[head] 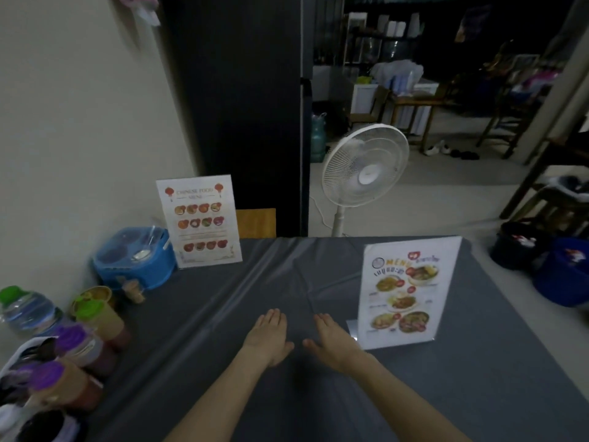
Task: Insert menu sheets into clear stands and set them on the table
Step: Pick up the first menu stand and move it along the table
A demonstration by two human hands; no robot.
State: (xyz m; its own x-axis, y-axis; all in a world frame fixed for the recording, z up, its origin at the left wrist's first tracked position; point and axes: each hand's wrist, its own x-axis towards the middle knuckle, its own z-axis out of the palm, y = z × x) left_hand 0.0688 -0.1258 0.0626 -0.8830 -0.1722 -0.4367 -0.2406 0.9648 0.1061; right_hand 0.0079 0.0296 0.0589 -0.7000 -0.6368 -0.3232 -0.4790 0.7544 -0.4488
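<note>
Two clear stands with menu sheets inside stand upright on the grey-clothed table [223, 314]. The Chinese food menu stand [199, 221] is at the far left by the wall. The Thai menu stand [406, 293] is on the right, its base just beside my right hand. My left hand [267, 338] and my right hand [331, 341] lie flat on the cloth side by side, palms down, fingers extended, holding nothing.
A blue condiment caddy [135, 258] sits left of the Chinese menu. Sauce bottles [95, 317] and a water bottle [27, 309] line the table's left edge. A white standing fan [365, 173] is on the floor beyond the table. Dark buckets [561, 272] stand at the right.
</note>
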